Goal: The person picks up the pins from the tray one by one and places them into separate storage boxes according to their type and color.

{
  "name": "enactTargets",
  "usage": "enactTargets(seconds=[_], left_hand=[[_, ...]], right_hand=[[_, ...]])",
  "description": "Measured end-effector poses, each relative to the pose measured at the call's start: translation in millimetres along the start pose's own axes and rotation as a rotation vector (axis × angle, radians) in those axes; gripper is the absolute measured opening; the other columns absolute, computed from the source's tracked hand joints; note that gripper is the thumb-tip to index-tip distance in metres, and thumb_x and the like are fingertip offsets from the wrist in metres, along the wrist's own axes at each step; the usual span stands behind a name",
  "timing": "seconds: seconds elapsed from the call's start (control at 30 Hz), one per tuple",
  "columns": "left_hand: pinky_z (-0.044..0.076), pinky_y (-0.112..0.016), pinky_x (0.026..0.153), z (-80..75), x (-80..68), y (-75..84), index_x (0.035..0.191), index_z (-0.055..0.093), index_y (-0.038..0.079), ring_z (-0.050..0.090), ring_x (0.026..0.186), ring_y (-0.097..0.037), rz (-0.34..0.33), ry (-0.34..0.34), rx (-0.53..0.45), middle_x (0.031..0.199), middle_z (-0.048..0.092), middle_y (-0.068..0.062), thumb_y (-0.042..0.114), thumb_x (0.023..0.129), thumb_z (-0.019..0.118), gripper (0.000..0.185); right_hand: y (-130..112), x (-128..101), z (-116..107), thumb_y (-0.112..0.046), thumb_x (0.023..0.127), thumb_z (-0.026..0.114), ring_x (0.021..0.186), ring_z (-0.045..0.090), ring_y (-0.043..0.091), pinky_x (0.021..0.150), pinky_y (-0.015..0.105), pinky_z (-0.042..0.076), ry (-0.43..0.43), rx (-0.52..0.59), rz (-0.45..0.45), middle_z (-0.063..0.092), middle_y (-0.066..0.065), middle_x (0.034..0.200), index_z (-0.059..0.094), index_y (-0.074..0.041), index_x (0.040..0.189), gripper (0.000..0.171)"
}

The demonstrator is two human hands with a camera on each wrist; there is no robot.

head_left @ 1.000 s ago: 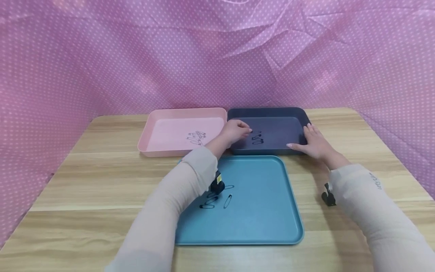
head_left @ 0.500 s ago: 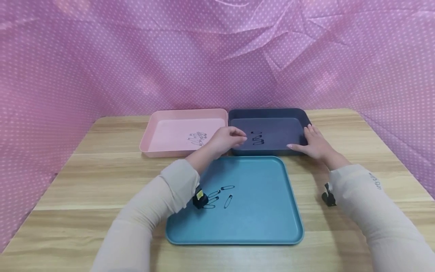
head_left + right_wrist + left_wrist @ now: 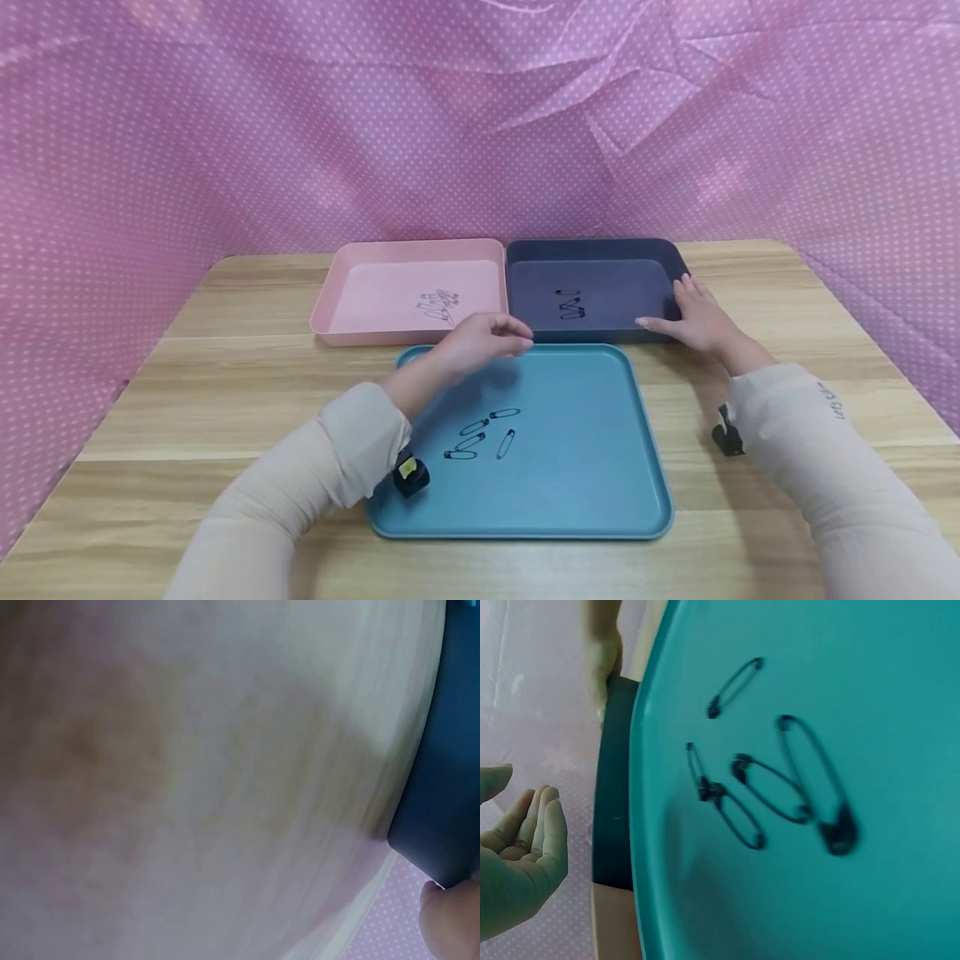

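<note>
Desk (image 3: 225, 392): bare wood left of the trays and along the near edge, open to a passing hand.
Teal tray (image 3: 585, 467): right half bare; safety pins (image 3: 480, 433) cluster left of centre.
Left hand (image 3: 480, 340): hovers over the teal tray's far left corner, fingers loosely curled.
Right hand (image 3: 693, 321): rests at the dark tray (image 3: 600, 254), blocking its right near corner.
Pink tray (image 3: 375, 283): touching the dark tray, no gap between.
Pink dotted cloth (image 3: 480, 125): closes off back and both sides.
</note>
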State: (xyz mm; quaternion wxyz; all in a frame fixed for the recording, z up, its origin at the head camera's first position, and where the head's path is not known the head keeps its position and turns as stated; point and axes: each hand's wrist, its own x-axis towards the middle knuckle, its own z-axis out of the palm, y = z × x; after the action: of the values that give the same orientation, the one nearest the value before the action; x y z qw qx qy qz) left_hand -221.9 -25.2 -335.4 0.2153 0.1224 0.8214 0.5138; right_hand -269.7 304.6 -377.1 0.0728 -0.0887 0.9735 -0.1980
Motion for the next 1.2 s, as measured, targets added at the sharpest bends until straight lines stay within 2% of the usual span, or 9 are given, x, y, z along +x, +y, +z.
enactTargets(seconds=[0.2,0.47,0.6,0.73,0.87,1.07,1.2], left_hand=[[0.044,-0.029,0.079,-0.4,-5.3,-11.5,0.105,0.059,0.007,0.056,0.089,-0.016,-0.025,-0.070,0.009,0.097,0.058,-0.001,0.020,0.082,0.059,0.027],[0.046,-0.027,0.075,-1.7,-10.4,-25.0,0.107,0.058,0.002,0.056,0.084,-0.016,-0.041,-0.220,0.058,0.097,0.059,-0.002,0.016,0.082,0.059,0.029],[0.046,-0.027,0.075,-1.9,-13.1,-30.4,0.106,0.057,0.001,0.056,0.085,-0.015,-0.061,-0.257,0.070,0.097,0.059,-0.003,0.016,0.082,0.058,0.028],[0.046,-0.026,0.075,-0.4,-13.0,-35.3,0.105,0.057,0.002,0.055,0.085,-0.013,-0.083,-0.271,0.096,0.095,0.059,-0.003,0.016,0.082,0.058,0.027],[0.046,-0.026,0.072,1.2,-12.2,-37.7,0.102,0.059,0.003,0.055,0.081,-0.013,-0.083,-0.253,0.134,0.092,0.059,-0.002,0.015,0.081,0.059,0.024],[0.043,-0.024,0.060,2.9,-10.1,-37.7,0.088,0.061,0.006,0.051,0.067,-0.014,-0.061,-0.231,0.312,0.075,0.058,-0.002,0.011,0.076,0.063,0.012],[0.039,-0.024,0.056,4.4,-7.7,-35.7,0.079,0.060,0.010,0.048,0.063,-0.014,-0.034,-0.237,0.438,0.070,0.055,0.000,0.012,0.074,0.065,0.008]], right_hand=[[1.4,0.1,0.7,-0.062,0.077,0.044,0.125,-0.013,0.036,0.099,0.050,-0.002,0.000,-0.008,0.000,-0.009,0.028,0.137,0.000,0.013,0.132,0.102],[2.2,-0.8,1.0,-0.061,0.077,0.044,0.125,-0.014,0.035,0.099,0.050,-0.002,-0.007,-0.001,0.002,-0.010,0.029,0.137,-0.001,0.013,0.131,0.103],[1.7,-1.2,1.4,-0.061,0.077,0.044,0.125,-0.014,0.035,0.099,0.050,-0.002,-0.008,-0.001,0.002,-0.009,0.029,0.137,-0.001,0.013,0.131,0.103],[0.9,-1.7,1.4,-0.062,0.077,0.044,0.125,-0.014,0.035,0.099,0.050,-0.002,-0.007,0.002,0.005,-0.010,0.028,0.137,-0.001,0.013,0.131,0.103],[-0.4,-1.6,0.5,-0.062,0.076,0.044,0.125,-0.015,0.034,0.099,0.051,-0.002,-0.006,0.007,0.007,-0.010,0.027,0.137,-0.001,0.012,0.132,0.103],[-0.8,-1.1,-0.8,-0.062,0.077,0.044,0.125,-0.015,0.034,0.099,0.050,-0.002,-0.008,-0.003,0.009,-0.010,0.028,0.137,-0.002,0.012,0.132,0.103],[-0.7,-0.9,-0.1,-0.062,0.077,0.044,0.125,-0.016,0.033,0.099,0.050,-0.003,-0.006,0.003,0.002,-0.010,0.028,0.137,-0.002,0.013,0.131,0.103]])
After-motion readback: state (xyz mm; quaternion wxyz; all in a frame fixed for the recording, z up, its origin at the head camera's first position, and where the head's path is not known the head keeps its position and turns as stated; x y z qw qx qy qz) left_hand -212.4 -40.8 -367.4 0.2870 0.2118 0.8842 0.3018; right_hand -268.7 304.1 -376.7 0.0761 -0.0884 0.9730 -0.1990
